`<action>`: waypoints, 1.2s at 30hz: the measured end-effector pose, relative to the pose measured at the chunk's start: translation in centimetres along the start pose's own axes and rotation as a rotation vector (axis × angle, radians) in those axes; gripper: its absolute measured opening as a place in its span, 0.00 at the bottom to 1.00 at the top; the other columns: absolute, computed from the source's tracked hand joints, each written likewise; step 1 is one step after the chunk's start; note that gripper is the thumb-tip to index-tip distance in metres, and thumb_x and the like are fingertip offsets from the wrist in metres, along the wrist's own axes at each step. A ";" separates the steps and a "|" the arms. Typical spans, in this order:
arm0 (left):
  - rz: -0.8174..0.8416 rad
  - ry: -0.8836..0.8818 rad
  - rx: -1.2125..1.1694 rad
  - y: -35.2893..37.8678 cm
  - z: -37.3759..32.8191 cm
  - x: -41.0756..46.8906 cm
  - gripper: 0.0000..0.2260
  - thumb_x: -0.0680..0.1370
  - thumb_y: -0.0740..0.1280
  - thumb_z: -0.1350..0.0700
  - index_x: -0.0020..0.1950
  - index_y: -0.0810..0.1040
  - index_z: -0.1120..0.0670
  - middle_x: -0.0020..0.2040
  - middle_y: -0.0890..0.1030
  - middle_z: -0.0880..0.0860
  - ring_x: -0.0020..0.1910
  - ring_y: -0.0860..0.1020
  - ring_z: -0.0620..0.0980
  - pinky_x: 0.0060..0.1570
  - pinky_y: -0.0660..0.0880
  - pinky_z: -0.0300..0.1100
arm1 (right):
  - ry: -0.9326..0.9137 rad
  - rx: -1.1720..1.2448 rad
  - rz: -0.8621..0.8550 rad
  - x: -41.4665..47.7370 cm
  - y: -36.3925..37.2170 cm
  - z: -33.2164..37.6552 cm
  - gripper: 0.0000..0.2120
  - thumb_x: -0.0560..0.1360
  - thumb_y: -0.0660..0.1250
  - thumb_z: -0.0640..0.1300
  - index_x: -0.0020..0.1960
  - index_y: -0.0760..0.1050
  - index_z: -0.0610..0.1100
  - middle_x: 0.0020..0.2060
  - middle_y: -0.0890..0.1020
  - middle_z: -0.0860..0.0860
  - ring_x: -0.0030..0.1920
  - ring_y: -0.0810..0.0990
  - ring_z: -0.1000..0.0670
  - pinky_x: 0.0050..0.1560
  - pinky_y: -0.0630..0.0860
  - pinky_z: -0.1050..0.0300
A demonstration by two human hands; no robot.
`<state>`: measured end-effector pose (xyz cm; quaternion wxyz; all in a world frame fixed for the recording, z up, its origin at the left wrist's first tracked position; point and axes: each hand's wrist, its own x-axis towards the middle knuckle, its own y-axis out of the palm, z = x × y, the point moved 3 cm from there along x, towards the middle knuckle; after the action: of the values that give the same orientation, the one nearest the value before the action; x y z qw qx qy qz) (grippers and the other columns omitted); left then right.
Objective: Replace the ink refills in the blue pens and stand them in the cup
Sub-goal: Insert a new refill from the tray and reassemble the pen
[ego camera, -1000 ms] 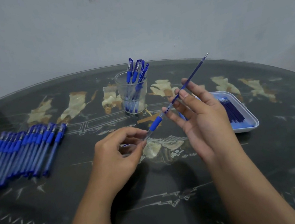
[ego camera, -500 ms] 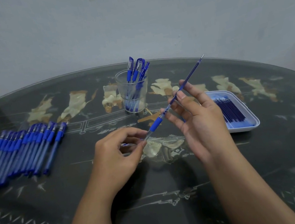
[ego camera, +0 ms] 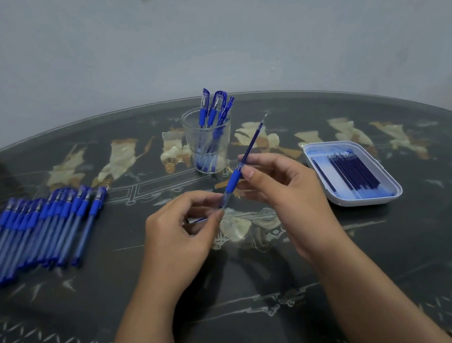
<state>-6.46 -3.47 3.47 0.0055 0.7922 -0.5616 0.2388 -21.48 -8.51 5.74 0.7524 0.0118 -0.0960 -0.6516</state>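
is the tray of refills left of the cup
No, the tray holding the refills lies to the right of the cup.

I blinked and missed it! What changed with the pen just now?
The right hand pushed the refill deeper into the pen, so less sticks out, and the hand slid down toward it. The left hand kept holding the pen. The cup, the row of pens and the tray stayed put.

A thin blue refill (ego camera: 255, 138) jutted from a tilted, blue-gripped clear pen barrel (ego camera: 232, 183). Capped pens (ego camera: 210, 109) stood in a glass cup (ego camera: 193, 135).
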 end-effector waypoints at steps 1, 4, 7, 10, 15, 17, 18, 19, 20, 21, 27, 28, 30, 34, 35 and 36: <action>-0.011 -0.005 -0.001 -0.1 0.2 0.0 0.12 0.71 0.74 0.68 0.47 0.83 0.52 0.42 0.84 0.47 0.41 0.82 0.41 0.38 0.74 0.27 | 0.002 -0.008 0.005 0.0 0.0 0.0 0.07 0.76 0.68 0.36 0.51 0.81 0.45 0.44 0.86 0.46 0.46 0.84 0.49 0.54 0.81 0.50; -0.101 -0.022 -0.021 -0.8 0.6 0.3 0.13 0.72 0.73 0.67 0.48 0.83 0.48 0.43 0.84 0.47 0.43 0.82 0.41 0.42 0.76 0.30 | 0.025 -0.029 0.020 -0.1 -0.2 -0.3 0.08 0.77 0.68 0.37 0.53 0.82 0.45 0.44 0.85 0.46 0.43 0.84 0.51 0.50 0.82 0.54; -0.256 -0.061 -0.084 -1.8 0.9 0.6 0.14 0.75 0.70 0.66 0.49 0.80 0.46 0.47 0.84 0.48 0.48 0.83 0.43 0.49 0.77 0.33 | 0.037 -0.198 0.007 0.1 -0.1 -1.7 0.07 0.77 0.68 0.37 0.50 0.82 0.47 0.42 0.85 0.48 0.42 0.82 0.51 0.47 0.81 0.56; -0.472 -0.108 -0.115 -2.9 1.5 0.6 0.13 0.77 0.67 0.64 0.51 0.77 0.45 0.49 0.83 0.49 0.50 0.83 0.45 0.54 0.79 0.44 | -0.067 -0.583 0.055 0.3 0.8 -3.5 0.08 0.75 0.70 0.38 0.49 0.82 0.50 0.39 0.81 0.56 0.40 0.77 0.57 0.45 0.74 0.62; -0.646 -0.221 -0.150 -3.7 2.3 0.4 0.13 0.79 0.64 0.64 0.51 0.73 0.44 0.52 0.81 0.49 0.49 0.81 0.40 0.56 0.78 0.44 | -0.416 -1.017 0.217 -0.3 3.4 -5.6 0.11 0.75 0.68 0.39 0.56 0.81 0.48 0.46 0.75 0.54 0.51 0.73 0.50 0.56 0.70 0.56; -0.664 -0.244 -0.141 -3.7 2.5 0.3 0.14 0.79 0.64 0.64 0.50 0.72 0.43 0.52 0.81 0.48 0.49 0.81 0.39 0.56 0.78 0.44 | -0.477 -1.044 0.222 -0.3 4.4 -5.8 0.10 0.75 0.69 0.42 0.55 0.82 0.48 0.44 0.76 0.53 0.49 0.73 0.49 0.53 0.73 0.50; -0.669 -0.253 -0.135 -3.7 2.6 0.3 0.15 0.79 0.64 0.64 0.49 0.72 0.42 0.51 0.81 0.47 0.49 0.81 0.39 0.56 0.78 0.45 | -0.478 -1.053 0.224 -0.2 4.8 -5.8 0.09 0.76 0.69 0.44 0.56 0.82 0.48 0.45 0.76 0.53 0.49 0.73 0.48 0.53 0.73 0.49; -0.673 -0.260 -0.129 -3.8 2.8 0.4 0.15 0.79 0.64 0.64 0.49 0.72 0.42 0.51 0.81 0.47 0.48 0.81 0.39 0.57 0.78 0.46 | -0.462 -1.069 0.226 0.0 5.3 -5.8 0.10 0.76 0.69 0.46 0.56 0.82 0.48 0.45 0.77 0.52 0.51 0.73 0.48 0.54 0.72 0.49; -0.674 -0.267 -0.122 -3.8 2.9 0.4 0.15 0.79 0.64 0.64 0.49 0.72 0.42 0.51 0.81 0.47 0.48 0.81 0.40 0.57 0.78 0.47 | -0.441 -1.090 0.225 0.3 5.7 -5.8 0.11 0.76 0.68 0.48 0.57 0.81 0.48 0.47 0.77 0.52 0.52 0.73 0.48 0.56 0.71 0.49; -0.671 -0.272 -0.116 -3.8 3.0 0.4 0.15 0.79 0.65 0.65 0.49 0.72 0.42 0.51 0.81 0.47 0.48 0.81 0.40 0.57 0.78 0.47 | -0.422 -1.110 0.219 0.5 6.1 -5.8 0.12 0.77 0.68 0.49 0.58 0.81 0.48 0.48 0.77 0.51 0.53 0.73 0.47 0.57 0.70 0.50; -0.643 -0.275 -0.108 -3.8 3.1 0.5 0.14 0.78 0.65 0.65 0.50 0.72 0.45 0.49 0.81 0.46 0.47 0.81 0.38 0.54 0.77 0.40 | -0.394 -1.221 0.190 1.0 8.2 -5.8 0.10 0.76 0.67 0.48 0.53 0.82 0.45 0.48 0.77 0.47 0.54 0.72 0.44 0.57 0.69 0.50; -0.640 -0.274 -0.104 -3.8 3.1 0.5 0.13 0.78 0.65 0.65 0.50 0.72 0.45 0.48 0.80 0.45 0.47 0.81 0.38 0.53 0.77 0.38 | -0.382 -1.236 0.201 1.1 8.2 -5.8 0.09 0.76 0.66 0.47 0.53 0.82 0.45 0.48 0.77 0.47 0.55 0.72 0.44 0.57 0.68 0.50; -0.635 -0.275 -0.096 -3.8 3.0 0.5 0.12 0.78 0.65 0.65 0.51 0.72 0.46 0.48 0.80 0.45 0.47 0.81 0.38 0.51 0.76 0.36 | -0.380 -1.217 0.200 1.3 8.2 -5.7 0.08 0.76 0.67 0.46 0.52 0.82 0.45 0.47 0.77 0.47 0.54 0.72 0.44 0.56 0.68 0.50; -0.592 -0.279 -0.097 -3.6 3.1 0.5 0.11 0.78 0.66 0.65 0.52 0.73 0.49 0.49 0.81 0.46 0.47 0.81 0.38 0.51 0.76 0.35 | -0.354 -1.064 0.143 1.3 7.3 -4.1 0.05 0.75 0.70 0.45 0.49 0.83 0.46 0.45 0.81 0.49 0.51 0.76 0.48 0.56 0.71 0.51; -0.565 -0.276 -0.095 -3.5 3.1 0.6 0.11 0.78 0.66 0.65 0.52 0.74 0.49 0.48 0.81 0.46 0.46 0.81 0.37 0.51 0.76 0.36 | -0.331 -0.998 0.126 1.2 6.8 -3.3 0.05 0.75 0.70 0.45 0.49 0.83 0.47 0.44 0.82 0.52 0.48 0.77 0.52 0.54 0.73 0.56; -0.526 -0.266 -0.096 -3.4 3.0 0.6 0.11 0.78 0.66 0.65 0.52 0.74 0.49 0.48 0.81 0.46 0.46 0.81 0.38 0.51 0.77 0.37 | -0.303 -0.924 0.110 1.1 6.2 -2.4 0.05 0.76 0.70 0.45 0.49 0.83 0.47 0.42 0.83 0.54 0.46 0.78 0.56 0.51 0.74 0.63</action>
<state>-2.18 -3.64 1.89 0.0310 0.9337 -0.3434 0.0967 -14.83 -8.88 4.37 0.6900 -0.4231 0.0943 -0.5796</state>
